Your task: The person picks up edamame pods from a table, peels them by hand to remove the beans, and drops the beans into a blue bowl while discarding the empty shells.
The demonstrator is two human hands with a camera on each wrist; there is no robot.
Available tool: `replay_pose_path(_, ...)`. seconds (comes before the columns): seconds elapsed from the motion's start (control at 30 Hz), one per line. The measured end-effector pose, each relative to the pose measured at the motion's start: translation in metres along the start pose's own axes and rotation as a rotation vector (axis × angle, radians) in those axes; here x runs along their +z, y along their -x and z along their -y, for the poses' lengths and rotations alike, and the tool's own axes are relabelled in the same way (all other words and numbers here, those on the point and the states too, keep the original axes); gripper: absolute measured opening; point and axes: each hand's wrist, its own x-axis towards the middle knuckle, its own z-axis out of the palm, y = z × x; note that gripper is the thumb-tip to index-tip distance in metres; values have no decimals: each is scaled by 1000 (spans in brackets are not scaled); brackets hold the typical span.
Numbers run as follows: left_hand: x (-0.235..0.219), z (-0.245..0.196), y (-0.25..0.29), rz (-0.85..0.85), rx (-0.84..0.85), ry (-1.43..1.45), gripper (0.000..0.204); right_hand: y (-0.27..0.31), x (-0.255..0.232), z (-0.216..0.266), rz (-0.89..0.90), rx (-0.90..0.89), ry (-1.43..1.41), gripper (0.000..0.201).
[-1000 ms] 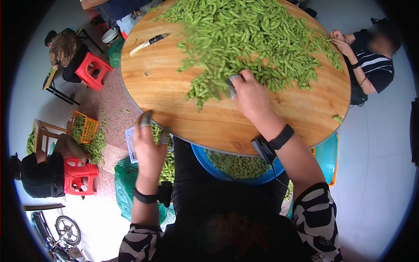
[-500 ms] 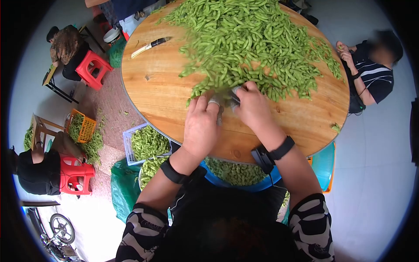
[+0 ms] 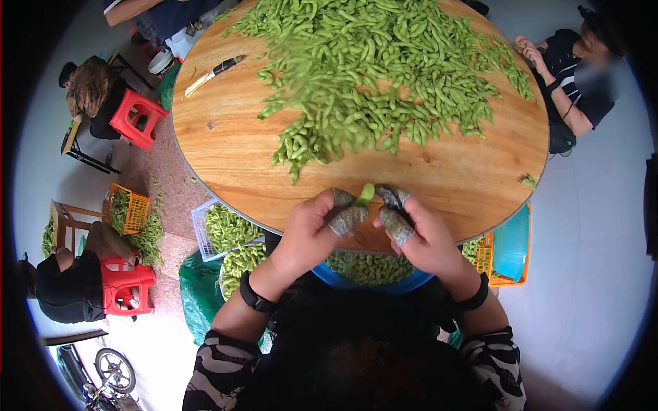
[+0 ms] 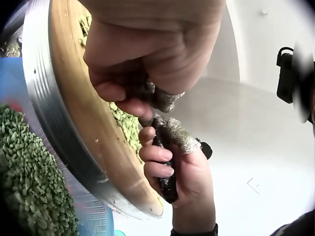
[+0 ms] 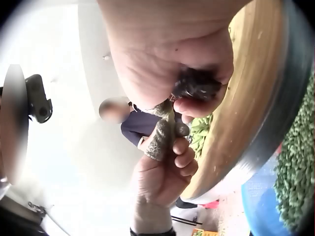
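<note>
Pod in hand: one green pod [image 3: 367, 194], pinched between my two hands at the near edge of the table, its tip sticking up between my fingertips.
Left hand: my left hand [image 3: 312, 229] is curled, thumb and forefinger wearing grey fabric finger covers [image 3: 346, 218], nipping the pod from the left.
Right hand: my right hand [image 3: 425, 236] is curled as well, with the same covers on thumb and forefinger, nipping the pod from the right; the left wrist view shows a dark object [image 4: 166, 182] tucked under its other fingers, and I cannot tell what it is.
Wrists: one black band on each wrist.
Pile: a big heap of green pods [image 3: 384, 65] spreads over the far half of the table, too many to count.
Knife: one knife [image 3: 209, 74] lies at the far left of the table, apart from the heap.
Surface: one round wooden table [image 3: 226, 151] with a metal rim.
Below the table: one blue basin [image 3: 384, 282] of shelled green beans, just under my hands; one white crate [image 3: 205, 229] of pods to its left.
Room: pale floor; two red stools [image 3: 133, 116] on the left; one seated person [image 3: 572, 75] at the far right of the table.
</note>
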Motion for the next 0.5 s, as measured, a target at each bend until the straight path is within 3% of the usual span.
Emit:
replay_pose_path(0.07, 5, 2, 5, 22, -55, 51, 15, 9, -3, 12, 107, 174, -155, 26)
replay_pose_path(0.17, 12, 10, 9, 36, -30, 130, 15, 17, -4, 9, 141, 125, -101, 20)
replay_pose_path(0.2, 16, 13, 10, 40, -19, 174, 15, 19, -2, -1, 152, 16, -97, 29)
replay_pose_path(0.3, 22, 14, 16, 55, 1, 242, 13, 23, -1, -5, 142, -51, -73, 28)
replay_pose_path(0.37, 22, 10, 19, 66, 11, 269, 13, 25, -5, 6, 166, 41, -115, 31)
replay_pose_path(0.43, 20, 3, 22, 34, 263, -286, 14, 27, -7, 11, 190, 133, -155, 34)
replay_pose_path(0.47, 21, 6, 24, 37, 262, -287, 14, 27, -8, 11, 226, 228, -262, 39)
replay_pose_path(0.5, 23, 11, 27, -1, 354, -466, 16, 28, -8, 11, 262, 325, -369, 44)
